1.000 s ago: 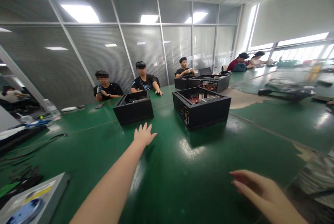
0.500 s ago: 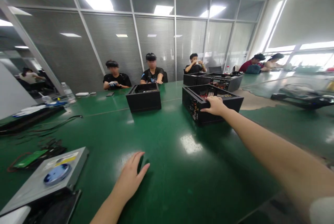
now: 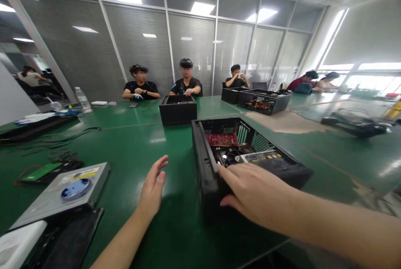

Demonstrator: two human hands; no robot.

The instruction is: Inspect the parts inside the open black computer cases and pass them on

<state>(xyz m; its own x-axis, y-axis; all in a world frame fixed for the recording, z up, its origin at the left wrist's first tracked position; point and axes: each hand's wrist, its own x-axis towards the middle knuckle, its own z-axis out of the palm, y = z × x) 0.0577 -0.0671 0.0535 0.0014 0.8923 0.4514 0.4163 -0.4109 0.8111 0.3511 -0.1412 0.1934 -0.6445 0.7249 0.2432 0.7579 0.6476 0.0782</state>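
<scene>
My right hand (image 3: 250, 185) is closed over the near edge of a black computer case (image 3: 203, 164), its thumb low on the outside and its fingers over the rim. The case lies on the green table with its top side uncovered. Inside it show a red circuit card (image 3: 223, 139), a cooling fan (image 3: 232, 156) and a power supply (image 3: 266, 158) with a label. My left hand (image 3: 152, 187) hovers over the table to the left of the case, fingers stretched out, holding nothing and apart from the case.
A second computer case (image 3: 178, 113) stands before a person across the table, whose hand rests at it. More cases (image 3: 266, 102) stand farther right. At left lie an optical drive (image 3: 59, 194) with a blue round lid (image 3: 76, 189), a green circuit board (image 3: 44, 172), cables and a bottle (image 3: 82, 100).
My right hand, gripping the case, has brought it nearer to me and turned it. My left hand has moved slightly up and left. The co-worker's hand has come onto the other case.
</scene>
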